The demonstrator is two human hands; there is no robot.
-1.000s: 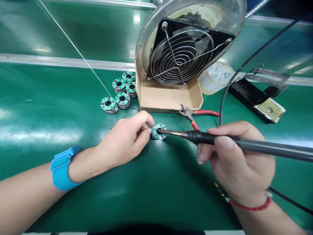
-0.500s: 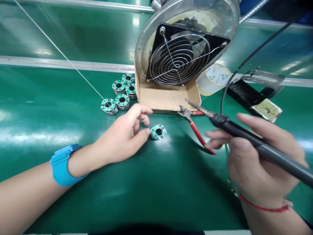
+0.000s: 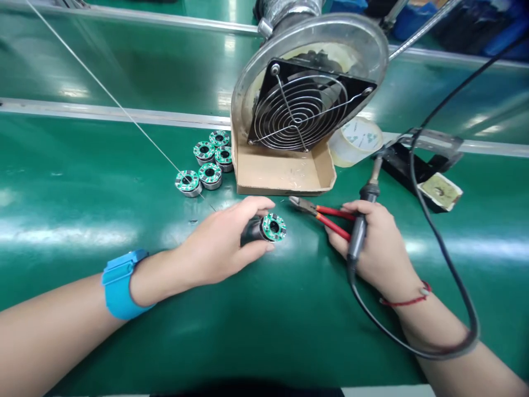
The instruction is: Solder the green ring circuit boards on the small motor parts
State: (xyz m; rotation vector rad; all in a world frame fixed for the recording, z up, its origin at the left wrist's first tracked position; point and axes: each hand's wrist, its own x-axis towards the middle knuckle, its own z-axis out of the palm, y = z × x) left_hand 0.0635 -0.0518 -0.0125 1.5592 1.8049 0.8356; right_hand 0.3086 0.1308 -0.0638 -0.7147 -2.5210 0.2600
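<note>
My left hand (image 3: pixel 225 240) is closed around a small round part with a green circuit board face (image 3: pixel 273 227), tipped on its side just above the green mat. My right hand (image 3: pixel 374 245) grips a soldering iron (image 3: pixel 360 226) held upright, tip pointing away toward the iron stand (image 3: pixel 417 160). The same hand's fingers rest on the red handles of a pair of cutters (image 3: pixel 326 215) lying on the mat. A thin solder wire (image 3: pixel 124 113) runs diagonally from the upper left down toward my left hand.
Several more round parts with green boards (image 3: pixel 206 162) sit grouped left of a cardboard tray (image 3: pixel 281 173) under a round fume fan (image 3: pixel 303 105). A tape roll (image 3: pixel 355 140) lies behind the tray. The iron's black cable (image 3: pixel 450 275) loops at the right.
My left hand has picked up and tilted the round part. My right hand swung the iron from pointing left to upright and came down onto the cutters' handles.
</note>
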